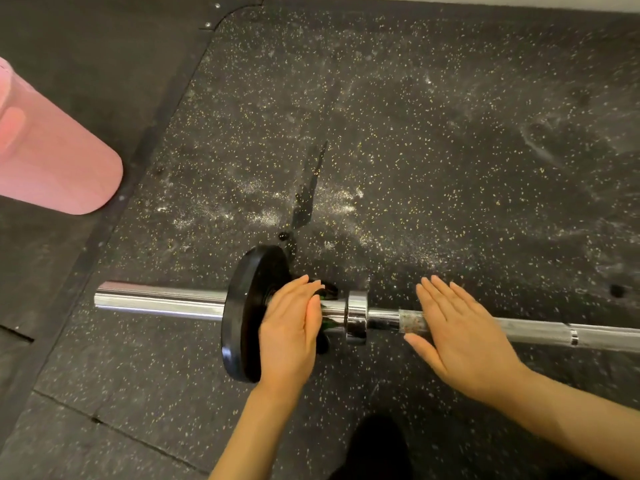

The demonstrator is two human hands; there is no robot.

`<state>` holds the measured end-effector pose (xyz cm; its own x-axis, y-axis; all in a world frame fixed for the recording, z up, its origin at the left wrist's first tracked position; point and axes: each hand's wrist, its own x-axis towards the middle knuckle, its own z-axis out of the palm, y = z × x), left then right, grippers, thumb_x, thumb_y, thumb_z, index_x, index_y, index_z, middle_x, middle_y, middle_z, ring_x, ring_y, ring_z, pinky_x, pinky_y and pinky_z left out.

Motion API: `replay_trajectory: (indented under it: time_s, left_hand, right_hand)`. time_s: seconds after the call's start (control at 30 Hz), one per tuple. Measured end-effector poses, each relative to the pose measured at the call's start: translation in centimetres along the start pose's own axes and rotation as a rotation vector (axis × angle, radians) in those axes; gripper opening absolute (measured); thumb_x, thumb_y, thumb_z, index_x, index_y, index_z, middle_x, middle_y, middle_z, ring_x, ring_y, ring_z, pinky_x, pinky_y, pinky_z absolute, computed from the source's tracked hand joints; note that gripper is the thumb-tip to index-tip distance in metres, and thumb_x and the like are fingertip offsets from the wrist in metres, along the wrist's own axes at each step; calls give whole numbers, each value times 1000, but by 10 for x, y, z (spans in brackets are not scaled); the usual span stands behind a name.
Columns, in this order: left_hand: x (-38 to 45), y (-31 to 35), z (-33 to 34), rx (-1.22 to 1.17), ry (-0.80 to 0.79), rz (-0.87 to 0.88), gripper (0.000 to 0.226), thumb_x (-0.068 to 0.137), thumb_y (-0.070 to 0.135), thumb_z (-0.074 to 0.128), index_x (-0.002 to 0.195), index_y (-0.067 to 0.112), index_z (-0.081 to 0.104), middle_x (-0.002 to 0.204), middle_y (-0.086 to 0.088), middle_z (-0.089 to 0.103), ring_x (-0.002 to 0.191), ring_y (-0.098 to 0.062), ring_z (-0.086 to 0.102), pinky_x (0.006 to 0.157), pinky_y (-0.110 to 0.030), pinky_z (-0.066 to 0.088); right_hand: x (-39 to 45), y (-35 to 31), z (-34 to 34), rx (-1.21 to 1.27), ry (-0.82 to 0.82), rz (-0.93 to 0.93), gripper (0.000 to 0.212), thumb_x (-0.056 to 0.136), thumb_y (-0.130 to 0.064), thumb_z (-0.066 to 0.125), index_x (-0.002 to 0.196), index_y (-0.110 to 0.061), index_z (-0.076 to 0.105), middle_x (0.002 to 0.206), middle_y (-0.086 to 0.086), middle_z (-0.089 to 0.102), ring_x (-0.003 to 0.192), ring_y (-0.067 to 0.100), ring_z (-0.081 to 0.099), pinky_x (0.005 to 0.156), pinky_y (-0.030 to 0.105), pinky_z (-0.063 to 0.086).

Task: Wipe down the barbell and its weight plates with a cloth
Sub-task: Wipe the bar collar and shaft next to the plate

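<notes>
Left hand flat, fingers straight against weight plate; right hand flat over barbell; neither grip holding anything.

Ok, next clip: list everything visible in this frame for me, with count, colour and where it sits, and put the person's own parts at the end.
barbell: one, chrome, lying on the floor across the lower middle of the view, running left to right.
weight plate: one, black, on the barbell's left sleeve.
collar: one, chrome, on the bar just right of the plate.
rubber floor: black with yellow flecks, with white dusty smears above the bar.
pink object: one, rounded, at the left edge; I cannot tell what it is.
cloth: none in view.
left hand: fingers straight, over the bar against the plate's inner face.
right hand: fingers straight, palm down over the bar shaft right of the collar.
</notes>
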<state>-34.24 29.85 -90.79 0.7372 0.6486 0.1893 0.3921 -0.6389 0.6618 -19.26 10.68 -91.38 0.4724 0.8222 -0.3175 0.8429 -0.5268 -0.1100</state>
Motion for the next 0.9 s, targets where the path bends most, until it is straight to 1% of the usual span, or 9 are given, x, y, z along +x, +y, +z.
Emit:
replay_trajectory:
  time_s: [0.1,0.2,0.27,0.33,0.43,0.57,0.63,0.77,0.9]
  left_hand:
    - [-1,10,10,22,-42,118,38,99,27,42,110,3,70,111,-2,69,118,-14,56,108,-18,35]
    - [2,27,29,110,-139,283,39,101,29,42,112,4,69,117,-6,68,121,-20,55,108,-32,39]
    - [5,36,41,296,-244,352,37,99,30,45,110,6,71,120,-8,67,122,-25,56,106,-39,43]
    - [9,38,46,416,-326,333,39,98,33,44,110,8,71,121,-8,67,124,-27,55,105,-41,44]
    - [14,23,34,406,-320,242,47,97,35,38,117,5,68,117,-9,69,117,-29,60,101,-40,48]
    - [17,-9,6,551,-315,186,50,98,36,32,107,6,71,107,-7,71,111,-31,62,107,-48,40]
    - [17,-16,0,573,-291,160,49,98,34,32,102,5,71,103,-8,71,110,-33,62,107,-50,41]
    - [16,-8,16,483,-215,204,50,100,33,32,98,4,73,95,-8,73,102,-32,65,95,-47,51]
    - [12,2,29,454,-212,275,64,104,40,18,104,3,71,101,-8,72,107,-29,64,98,-42,48]
  right_hand:
    - [4,12,-4,-75,0,-60,81,97,-59,13,142,3,41,149,17,38,139,30,36,114,42,22]
    - [7,19,-2,-88,9,-68,80,98,-58,14,141,4,42,147,18,41,138,30,38,116,43,30]
    - [9,18,0,-76,16,-49,80,99,-56,12,137,4,48,143,18,47,134,30,44,109,45,35]
    - [9,17,0,-73,23,-33,80,99,-56,13,135,5,51,140,18,50,132,29,47,107,45,35]
    - [10,18,-1,-78,50,-23,80,99,-56,13,133,4,53,139,17,52,131,28,49,107,43,34]
    - [11,18,-3,-85,50,-32,80,100,-55,12,132,4,54,138,16,54,129,28,50,106,42,35]
    - [11,18,-3,-93,57,-37,80,100,-55,10,132,4,55,137,17,54,129,28,51,105,43,36]
    - [11,19,0,-112,68,-51,78,99,-54,14,134,5,52,140,18,51,132,29,47,108,45,35]
    - [9,22,1,-117,96,-44,76,97,-53,19,136,6,49,142,20,47,134,32,44,112,44,33]
